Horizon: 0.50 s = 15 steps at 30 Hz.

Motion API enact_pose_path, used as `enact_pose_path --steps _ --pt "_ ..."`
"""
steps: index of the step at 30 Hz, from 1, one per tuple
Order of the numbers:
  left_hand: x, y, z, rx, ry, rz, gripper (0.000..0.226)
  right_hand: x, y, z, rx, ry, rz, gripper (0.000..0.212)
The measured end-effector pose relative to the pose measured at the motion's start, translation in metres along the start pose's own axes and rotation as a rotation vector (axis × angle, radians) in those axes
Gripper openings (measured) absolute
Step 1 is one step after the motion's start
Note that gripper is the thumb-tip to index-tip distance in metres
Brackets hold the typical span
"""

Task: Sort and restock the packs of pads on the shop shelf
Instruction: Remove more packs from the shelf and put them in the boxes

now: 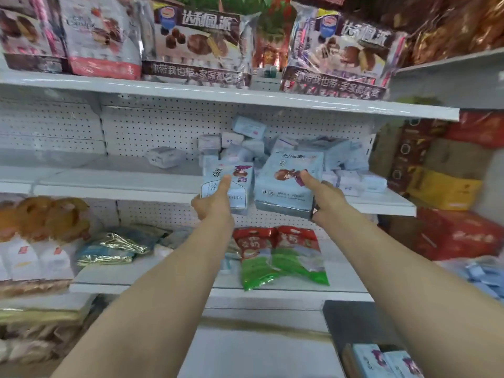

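Observation:
My left hand (214,201) grips a small light-blue pack of pads (231,181) with a cartoon girl on it, thumb on its front, at the front edge of the middle white shelf (122,184). Just to its right, my right hand (324,196) holds a larger light-blue pack of pads (286,181), thumb on top, fingers hidden underneath. Both packs hang over the shelf edge. Behind them lies a loose heap of several small white and pale-blue pad packs (245,140). One small pack (163,158) lies alone farther left.
Cake bags (196,47) fill the top shelf. The shelf below holds red-and-green snack bags (281,255), a gold foil bag (120,245) and bread bags (41,241). Red and yellow boxes (447,192) stack at the right. More pad packs (387,361) sit in a box at bottom right.

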<state>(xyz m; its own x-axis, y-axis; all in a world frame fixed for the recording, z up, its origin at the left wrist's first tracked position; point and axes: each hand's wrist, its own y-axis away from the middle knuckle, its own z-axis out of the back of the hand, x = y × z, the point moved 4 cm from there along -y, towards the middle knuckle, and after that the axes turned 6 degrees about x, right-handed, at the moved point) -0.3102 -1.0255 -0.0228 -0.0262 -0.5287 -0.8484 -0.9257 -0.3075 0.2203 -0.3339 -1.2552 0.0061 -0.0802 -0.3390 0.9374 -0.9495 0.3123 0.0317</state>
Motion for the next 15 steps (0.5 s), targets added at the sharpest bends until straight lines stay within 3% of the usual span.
enact_pose_path --steps 1,4,6,10,12,15 --pt "0.020 0.018 -0.012 0.026 -0.002 0.038 0.105 0.002 0.010 0.029 -0.024 -0.001 -0.001 0.094" --pt "0.074 0.066 -0.046 0.100 0.014 0.129 0.096 0.007 0.041 0.113 -0.100 -0.027 -0.019 0.059" --pt "0.109 0.096 -0.068 0.156 0.018 0.179 0.088 0.005 0.061 0.174 -0.197 -0.002 -0.050 0.064" --pt "0.182 0.140 -0.109 0.222 -0.017 0.281 0.105 -0.002 0.093 0.290 -0.398 0.084 -0.046 0.081" --pt "0.223 0.158 -0.125 0.258 -0.002 0.340 0.092 -0.010 0.104 0.339 -0.461 0.069 -0.094 0.088" --pt "0.290 0.176 -0.144 0.284 -0.026 0.427 0.081 -0.027 0.120 0.400 -0.525 -0.015 -0.146 0.075"
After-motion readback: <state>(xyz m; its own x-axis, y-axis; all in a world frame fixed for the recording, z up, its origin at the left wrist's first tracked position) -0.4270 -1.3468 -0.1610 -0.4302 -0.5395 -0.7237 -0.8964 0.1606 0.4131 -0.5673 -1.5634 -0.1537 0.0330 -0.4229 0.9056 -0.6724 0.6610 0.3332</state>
